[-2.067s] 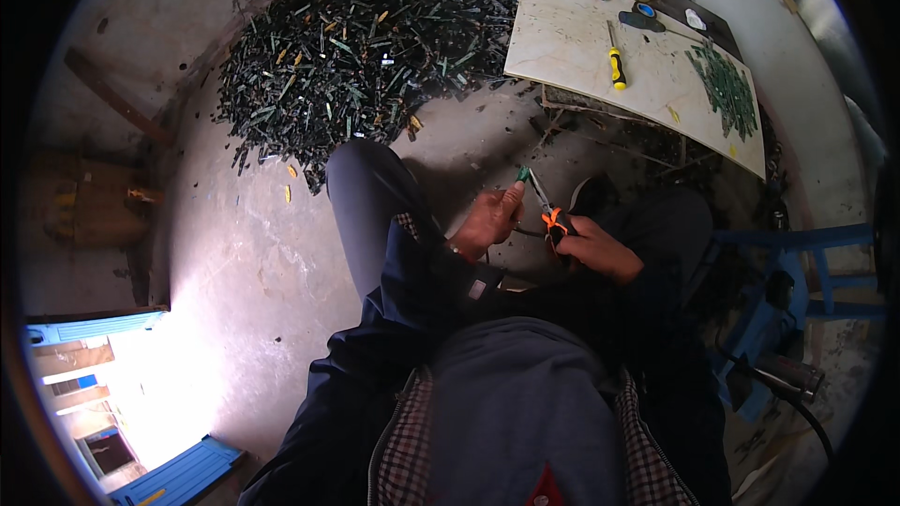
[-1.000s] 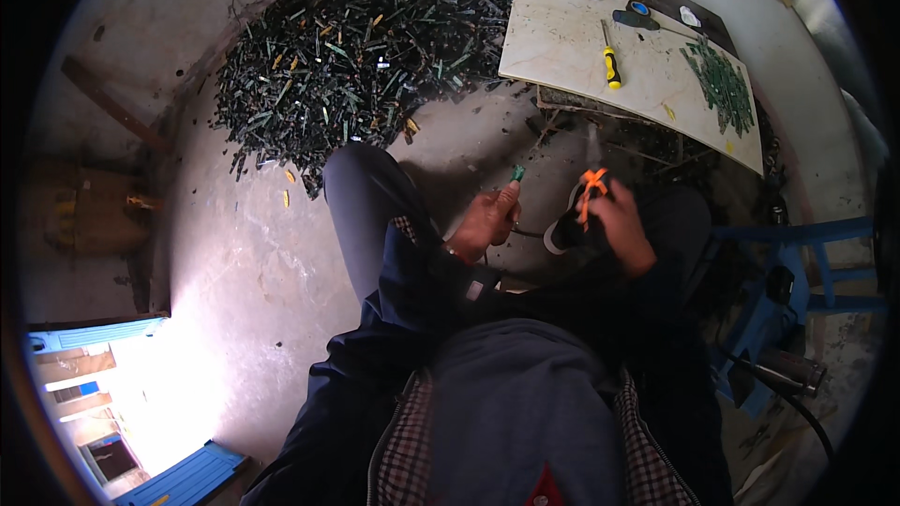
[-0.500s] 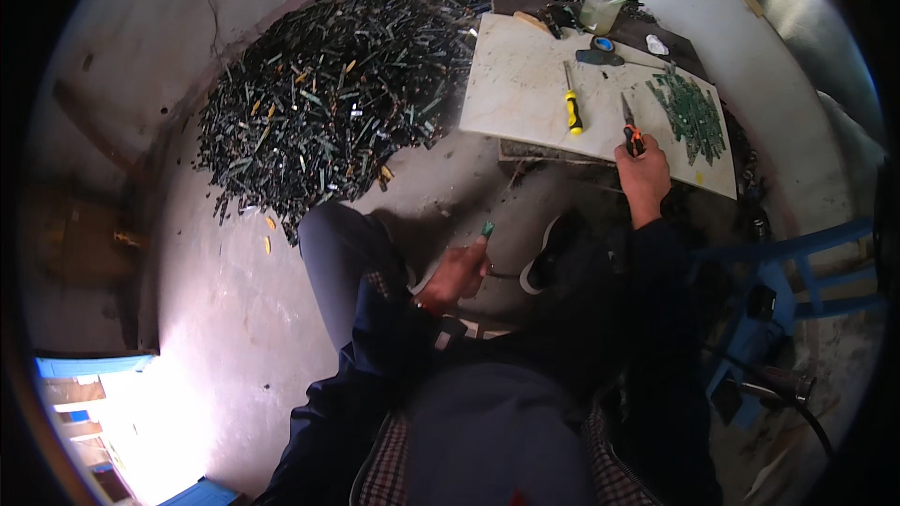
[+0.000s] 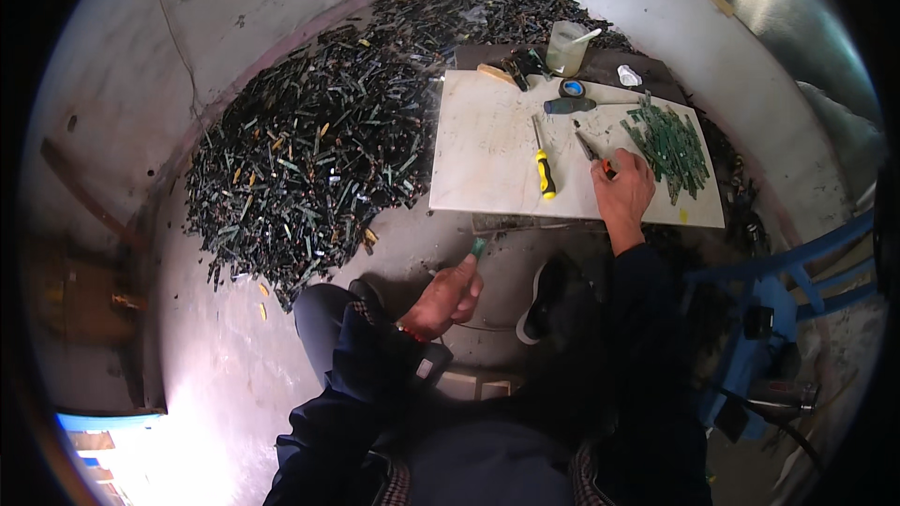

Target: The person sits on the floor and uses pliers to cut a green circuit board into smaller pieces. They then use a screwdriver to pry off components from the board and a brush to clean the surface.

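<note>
My left hand (image 4: pixel 443 302) is closed around a small green strip (image 4: pixel 479 247), whose end sticks up past the thumb, above the floor between my knees. On the white board (image 4: pixel 487 155), my right hand (image 4: pixel 624 195) has its fingers curled over the orange and black handles of long-nose pliers (image 4: pixel 587 147); the jaws point away and to the left. A yellow and black screwdriver (image 4: pixel 545 173) lies left of the pliers. Right of that hand is a heap of green strips (image 4: pixel 673 150).
Behind these lie a dark-handled screwdriver (image 4: pixel 570 106), blue-centred tape roll (image 4: pixel 572 88), wooden-handled brush (image 4: pixel 497 74) and crumpled white piece (image 4: pixel 629 76). A cloudy plastic cup (image 4: pixel 566 49) stands at the back. A large pile of dark strips (image 4: pixel 319 131) covers the left floor. A blue chair (image 4: pixel 787 262) stands right.
The view has tilted, so the board sits lower and farther left. My right hand has moved forward over the board, and the pliers have turned leftward. The left hand still grips the green strip.
</note>
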Demonstrator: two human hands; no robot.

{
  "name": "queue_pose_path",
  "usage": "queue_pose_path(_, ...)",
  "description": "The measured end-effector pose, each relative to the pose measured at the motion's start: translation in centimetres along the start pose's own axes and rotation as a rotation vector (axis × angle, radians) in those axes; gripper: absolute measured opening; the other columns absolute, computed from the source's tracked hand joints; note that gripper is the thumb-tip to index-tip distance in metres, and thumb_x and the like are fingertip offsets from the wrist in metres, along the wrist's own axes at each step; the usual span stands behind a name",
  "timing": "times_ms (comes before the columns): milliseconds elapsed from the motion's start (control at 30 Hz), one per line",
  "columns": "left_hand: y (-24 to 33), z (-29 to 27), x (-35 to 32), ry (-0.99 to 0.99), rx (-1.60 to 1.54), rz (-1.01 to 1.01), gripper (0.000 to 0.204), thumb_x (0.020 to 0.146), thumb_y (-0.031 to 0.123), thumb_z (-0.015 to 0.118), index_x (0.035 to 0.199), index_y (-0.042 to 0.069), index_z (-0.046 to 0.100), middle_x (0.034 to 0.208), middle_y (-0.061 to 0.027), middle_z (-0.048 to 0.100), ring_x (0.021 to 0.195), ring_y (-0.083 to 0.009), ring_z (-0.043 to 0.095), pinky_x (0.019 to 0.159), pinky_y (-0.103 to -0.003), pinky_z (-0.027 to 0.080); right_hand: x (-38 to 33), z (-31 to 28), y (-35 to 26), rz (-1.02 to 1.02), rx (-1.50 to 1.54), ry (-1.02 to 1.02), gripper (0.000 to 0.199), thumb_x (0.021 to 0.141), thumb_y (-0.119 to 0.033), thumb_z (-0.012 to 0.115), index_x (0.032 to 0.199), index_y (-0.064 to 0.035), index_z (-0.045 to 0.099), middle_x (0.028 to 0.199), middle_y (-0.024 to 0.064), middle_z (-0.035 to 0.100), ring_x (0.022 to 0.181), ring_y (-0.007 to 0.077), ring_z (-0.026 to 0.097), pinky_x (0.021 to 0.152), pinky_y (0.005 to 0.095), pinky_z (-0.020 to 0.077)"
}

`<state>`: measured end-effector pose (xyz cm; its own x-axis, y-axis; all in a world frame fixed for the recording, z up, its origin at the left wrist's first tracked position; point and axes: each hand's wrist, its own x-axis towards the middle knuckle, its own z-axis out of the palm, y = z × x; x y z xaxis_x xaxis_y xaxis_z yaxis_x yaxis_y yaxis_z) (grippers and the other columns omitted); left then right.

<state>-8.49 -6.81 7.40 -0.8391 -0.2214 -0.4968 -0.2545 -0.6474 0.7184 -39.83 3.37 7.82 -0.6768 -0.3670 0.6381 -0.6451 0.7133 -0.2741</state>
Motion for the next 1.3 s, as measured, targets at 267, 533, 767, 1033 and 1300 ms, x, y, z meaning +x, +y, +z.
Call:
queue_pose_path(267, 4.2, 0.3, 4.7, -0.168, -0.169, -0.059, 0.047, 0.104, 0.050, 0.036, 0.079, 0.013, 0.049, 0.055, 0.0019, 0.036, 0.044, -0.0096, 0.027, 0.044, -0.026, 0.024, 8.1, 2.1, -2.7, 0.393, 0.940, -0.133, 0.049, 0.085, -0.025, 0.075, 0.119, 0.0068, 0.058, 0.078, 0.0046, 0.063, 0.063, 0.0117, 0.057, 0.057, 0.0281, 0.0468)
queue_pose_path(533, 3.9, -0.1, 5.5, -0.262, 0.004, -0.051, 0.051, 0.104, 0.048, 0.038, 0.075, 0.008, 0.052, 0.059, -0.0007, 0.043, 0.047, -0.0103, 0.036, 0.046, -0.026, 0.028, 18.3, 4.1, -3.3, 0.455, 0.956, -0.315, 0.074, 0.086, -0.039, 0.074, 0.138, 0.0044, 0.044, 0.088, 0.0071, 0.063, 0.067, 0.0099, 0.058, 0.056, 0.0236, 0.0463)
queue_pose_path(767, 5.5, -0.4, 5.5, -0.142, 0.130, 0.040, 0.051, 0.104, 0.048, 0.038, 0.076, 0.007, 0.053, 0.057, -0.0005, 0.041, 0.049, -0.0094, 0.036, 0.046, -0.026, 0.028, 22.1, 8.5, -4.1, 0.384, 0.850, -0.432, 0.054, 0.089, -0.040, 0.069, 0.127, -0.0030, 0.059, 0.084, 0.0021, 0.064, 0.067, 0.0107, 0.059, 0.058, 0.0244, 0.0482)
queue_pose_path(1033, 5.5, -0.7, 5.4, -0.027, 0.102, -0.075, 0.050, 0.104, 0.048, 0.038, 0.077, 0.008, 0.050, 0.056, -0.0001, 0.039, 0.046, -0.0096, 0.033, 0.044, -0.026, 0.026, 20.5, 6.5, -1.6, 0.044, 0.391, -0.041, 0.027, 0.091, -0.021, 0.067, 0.111, -0.0032, 0.070, 0.077, 0.0045, 0.067, 0.064, 0.0110, 0.063, 0.055, 0.0229, 0.0486)
queue_pose_path(1300, 4.5, -1.2, 6.1, -0.002, 0.032, -0.022, 0.048, 0.103, 0.050, 0.040, 0.081, 0.009, 0.050, 0.060, -0.0009, 0.040, 0.047, -0.0096, 0.031, 0.044, -0.026, 0.025, 18.1, 0.6, -4.9, 0.211, 0.953, 0.216, 0.021, 0.089, -0.011, 0.065, 0.104, 0.0022, 0.071, 0.070, 0.0048, 0.066, 0.064, 0.0083, 0.060, 0.057, 0.0231, 0.0464)
